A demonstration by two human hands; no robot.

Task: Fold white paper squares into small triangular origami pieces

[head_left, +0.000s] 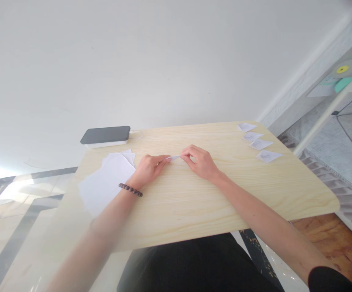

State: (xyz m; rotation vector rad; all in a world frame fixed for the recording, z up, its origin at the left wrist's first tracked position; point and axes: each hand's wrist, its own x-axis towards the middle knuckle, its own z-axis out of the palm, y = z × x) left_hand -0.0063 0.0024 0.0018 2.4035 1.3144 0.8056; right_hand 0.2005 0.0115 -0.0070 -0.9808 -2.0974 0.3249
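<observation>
Between my two hands, just over the middle of the table, is a small piece of folded white paper [173, 158]. My left hand [151, 167], with a dark bead bracelet [130, 189] at the wrist, pinches its left end. The fingertips of my right hand [200, 162] close on its right end. Most of the paper's ends are hidden by my fingers. Loose sheets of white paper [105, 180] lie left of my left hand, partly under that forearm. To the right, several folded white paper pieces [268, 156] with pointed ends lie in a row.
A dark-screened phone [105, 135] rests on a white block at the table's back left, with a white cable [137, 133] behind it. The pale wooden table [224, 207] stands against a white wall [163, 61]. A white metal frame [325, 117] stands beyond the right edge.
</observation>
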